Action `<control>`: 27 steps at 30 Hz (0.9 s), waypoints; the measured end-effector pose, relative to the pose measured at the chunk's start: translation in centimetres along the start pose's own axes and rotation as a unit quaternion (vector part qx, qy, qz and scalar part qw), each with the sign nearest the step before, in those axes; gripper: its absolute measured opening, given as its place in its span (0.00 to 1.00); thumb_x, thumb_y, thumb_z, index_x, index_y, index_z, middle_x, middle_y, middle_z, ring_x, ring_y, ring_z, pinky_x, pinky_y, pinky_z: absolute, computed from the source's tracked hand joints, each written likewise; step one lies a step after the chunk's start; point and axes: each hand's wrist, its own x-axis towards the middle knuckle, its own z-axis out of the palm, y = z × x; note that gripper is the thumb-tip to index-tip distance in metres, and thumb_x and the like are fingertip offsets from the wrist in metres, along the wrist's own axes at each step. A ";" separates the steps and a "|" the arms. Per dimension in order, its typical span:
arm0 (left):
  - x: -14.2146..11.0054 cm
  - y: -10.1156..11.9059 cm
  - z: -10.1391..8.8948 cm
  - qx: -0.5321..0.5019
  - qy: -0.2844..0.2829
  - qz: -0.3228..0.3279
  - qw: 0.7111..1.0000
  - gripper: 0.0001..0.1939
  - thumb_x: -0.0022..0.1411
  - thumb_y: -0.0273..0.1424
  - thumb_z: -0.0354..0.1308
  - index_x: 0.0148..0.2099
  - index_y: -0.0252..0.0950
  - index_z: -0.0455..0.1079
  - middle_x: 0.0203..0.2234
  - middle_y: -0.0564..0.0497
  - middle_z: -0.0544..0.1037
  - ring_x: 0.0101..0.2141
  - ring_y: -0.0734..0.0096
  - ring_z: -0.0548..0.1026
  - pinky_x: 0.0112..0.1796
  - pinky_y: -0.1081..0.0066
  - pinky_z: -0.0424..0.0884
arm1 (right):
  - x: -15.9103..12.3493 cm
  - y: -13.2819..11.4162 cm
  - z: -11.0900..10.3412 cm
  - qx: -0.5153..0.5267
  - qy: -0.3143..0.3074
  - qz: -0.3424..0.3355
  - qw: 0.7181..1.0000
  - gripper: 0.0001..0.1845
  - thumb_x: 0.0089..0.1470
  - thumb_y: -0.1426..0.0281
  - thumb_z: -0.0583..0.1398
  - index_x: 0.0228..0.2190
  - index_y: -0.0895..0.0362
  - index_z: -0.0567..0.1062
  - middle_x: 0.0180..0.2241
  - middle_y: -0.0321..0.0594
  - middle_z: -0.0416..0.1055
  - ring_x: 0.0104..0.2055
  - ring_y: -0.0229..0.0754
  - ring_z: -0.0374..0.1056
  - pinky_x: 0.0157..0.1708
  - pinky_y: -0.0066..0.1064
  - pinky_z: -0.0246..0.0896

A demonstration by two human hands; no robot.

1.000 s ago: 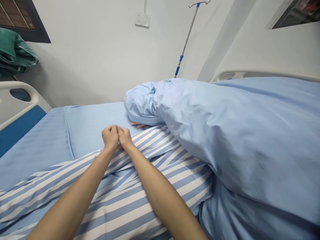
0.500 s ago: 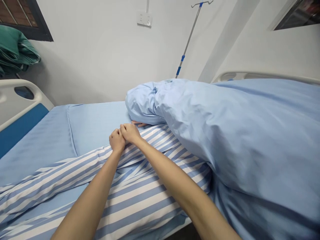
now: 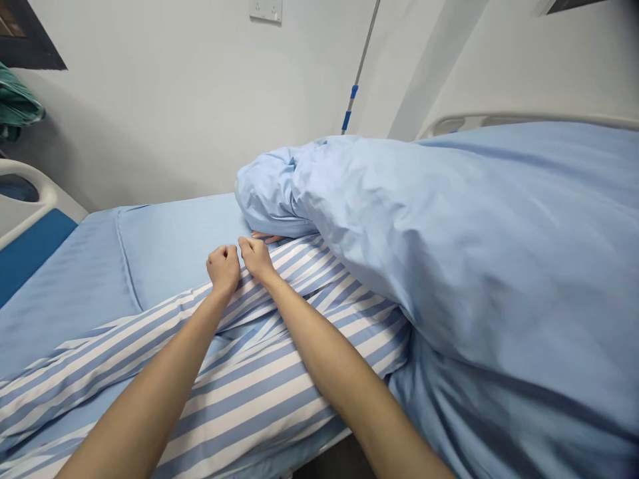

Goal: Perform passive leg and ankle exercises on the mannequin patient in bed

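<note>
The left hand (image 3: 223, 268) and right hand (image 3: 256, 259) are both closed on a striped cloth (image 3: 294, 279), just beside a blue quilt (image 3: 449, 233) on the bed (image 3: 74, 293).

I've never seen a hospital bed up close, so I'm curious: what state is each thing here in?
Left hand: closed on the striped cloth.
Right hand: closed on the striped cloth.
Striped cloth: bunched into folds under the hands.
Blue quilt: heaped and rumpled.
Another person's fingers: showing from under the quilt.
Blue sheet: lying flat.
</note>
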 end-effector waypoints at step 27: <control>0.1 2.2 3.7 -0.111 -0.002 -0.010 0.994 0.14 0.53 0.31 0.46 0.17 0.37 0.50 0.13 0.58 0.52 0.19 0.79 0.53 0.23 0.74 0.51 | 1.4 2.0 -3.1 -0.039 0.051 0.009 0.998 0.20 0.58 0.63 0.46 0.22 0.58 0.70 0.23 0.36 0.66 0.33 0.38 0.62 0.37 0.28 0.54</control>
